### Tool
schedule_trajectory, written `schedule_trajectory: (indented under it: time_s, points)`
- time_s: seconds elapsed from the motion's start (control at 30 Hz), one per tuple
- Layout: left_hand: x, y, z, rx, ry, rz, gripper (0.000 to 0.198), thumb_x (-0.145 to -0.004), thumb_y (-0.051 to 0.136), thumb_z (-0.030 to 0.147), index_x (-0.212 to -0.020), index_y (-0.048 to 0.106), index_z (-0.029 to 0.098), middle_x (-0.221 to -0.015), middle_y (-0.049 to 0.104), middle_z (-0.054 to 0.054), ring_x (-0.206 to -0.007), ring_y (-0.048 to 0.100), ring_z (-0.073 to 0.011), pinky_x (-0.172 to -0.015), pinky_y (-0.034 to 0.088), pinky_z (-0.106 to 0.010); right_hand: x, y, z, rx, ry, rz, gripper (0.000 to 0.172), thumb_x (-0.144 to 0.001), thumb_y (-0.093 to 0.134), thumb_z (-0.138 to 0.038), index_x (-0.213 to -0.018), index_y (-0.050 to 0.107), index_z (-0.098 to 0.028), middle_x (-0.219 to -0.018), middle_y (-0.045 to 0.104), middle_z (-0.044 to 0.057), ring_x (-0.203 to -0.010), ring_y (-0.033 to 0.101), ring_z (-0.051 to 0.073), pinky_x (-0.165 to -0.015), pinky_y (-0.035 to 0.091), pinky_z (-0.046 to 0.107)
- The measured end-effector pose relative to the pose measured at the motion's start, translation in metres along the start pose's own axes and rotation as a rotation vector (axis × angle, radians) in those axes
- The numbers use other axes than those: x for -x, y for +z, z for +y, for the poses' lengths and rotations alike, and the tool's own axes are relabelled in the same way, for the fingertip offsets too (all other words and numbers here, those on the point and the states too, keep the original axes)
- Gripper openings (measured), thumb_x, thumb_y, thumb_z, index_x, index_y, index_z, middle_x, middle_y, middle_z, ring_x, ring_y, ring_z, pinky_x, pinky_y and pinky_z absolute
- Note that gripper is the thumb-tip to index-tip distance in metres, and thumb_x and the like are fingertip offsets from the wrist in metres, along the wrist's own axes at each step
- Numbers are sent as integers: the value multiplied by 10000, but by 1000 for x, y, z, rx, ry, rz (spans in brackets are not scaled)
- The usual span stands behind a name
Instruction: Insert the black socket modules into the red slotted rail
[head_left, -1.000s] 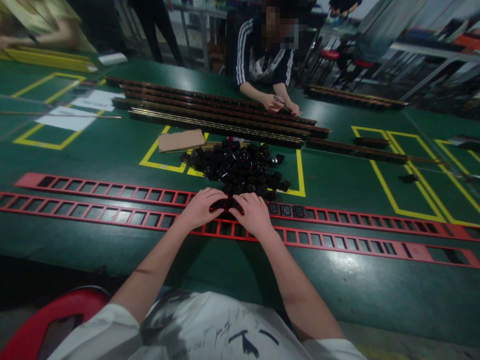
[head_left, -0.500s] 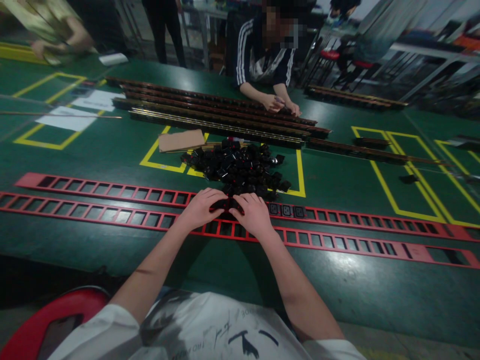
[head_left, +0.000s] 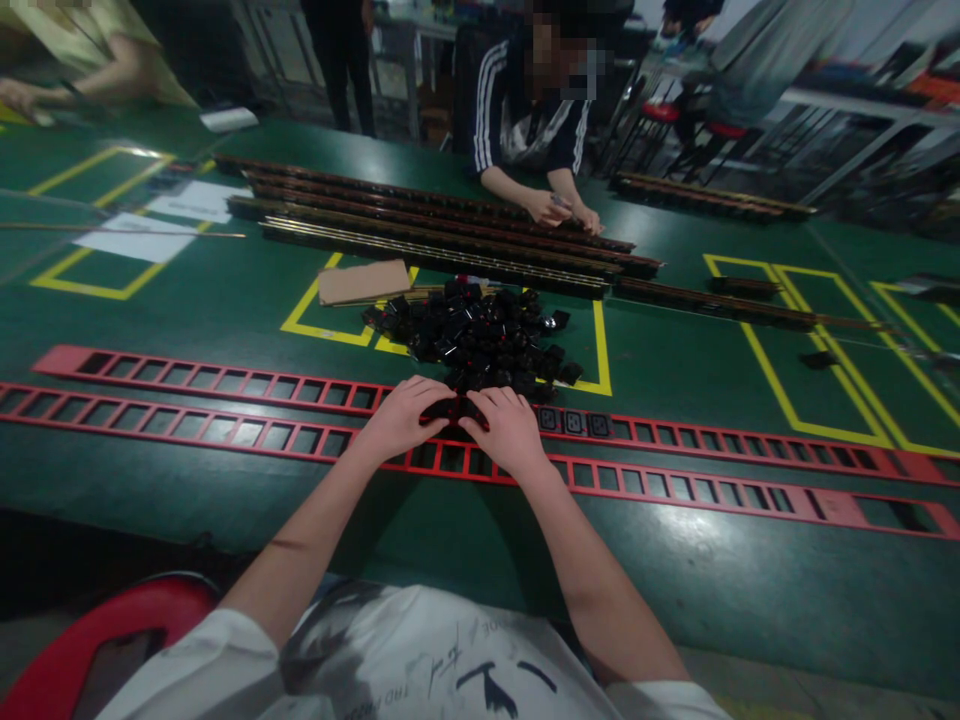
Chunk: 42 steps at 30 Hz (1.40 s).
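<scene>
Just on the person's side of the pile (head_left: 480, 335), the left hand (head_left: 399, 418) and right hand (head_left: 511, 432) meet over a black socket (head_left: 453, 408). Their fingers are curled narrowly, pinching it on the far strip (head_left: 225, 381). That strip's long axis runs left to right, parallel to the near strip (head_left: 675, 489). The socket's facing is hidden.

There were two bright red slotted strips (head_left: 225, 381) on a deep green table (head_left: 675, 340) boxed with yellow lines (head_left: 600, 340), a glossy black pile of sockets (head_left: 480, 335), tan cardboard (head_left: 363, 281), white sheets (head_left: 133, 238), and a co-worker's dark sleeve (head_left: 487, 100) striped in white.
</scene>
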<state>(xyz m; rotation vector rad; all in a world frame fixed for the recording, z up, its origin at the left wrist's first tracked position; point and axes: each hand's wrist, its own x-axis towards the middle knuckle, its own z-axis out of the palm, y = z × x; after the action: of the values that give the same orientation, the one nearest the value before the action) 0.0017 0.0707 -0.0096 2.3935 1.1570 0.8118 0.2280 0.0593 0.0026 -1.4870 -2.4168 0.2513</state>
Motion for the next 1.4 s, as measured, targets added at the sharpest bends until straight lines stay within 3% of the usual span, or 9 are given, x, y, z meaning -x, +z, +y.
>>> schedule_trajectory:
  time_s: [1.4]
  points:
    - [-1, 0, 1, -14, -32, 0, 368, -890, 704, 252, -1254, 660, 219, -1215, 720, -89, -1148, 626, -284, -990, 511, -485, 1, -1, 0, 0, 5, -7, 442, -997, 604, -460, -1365, 636, -218, -1269, 695, 97, -1178, 569, 274, -943, 450, 427]
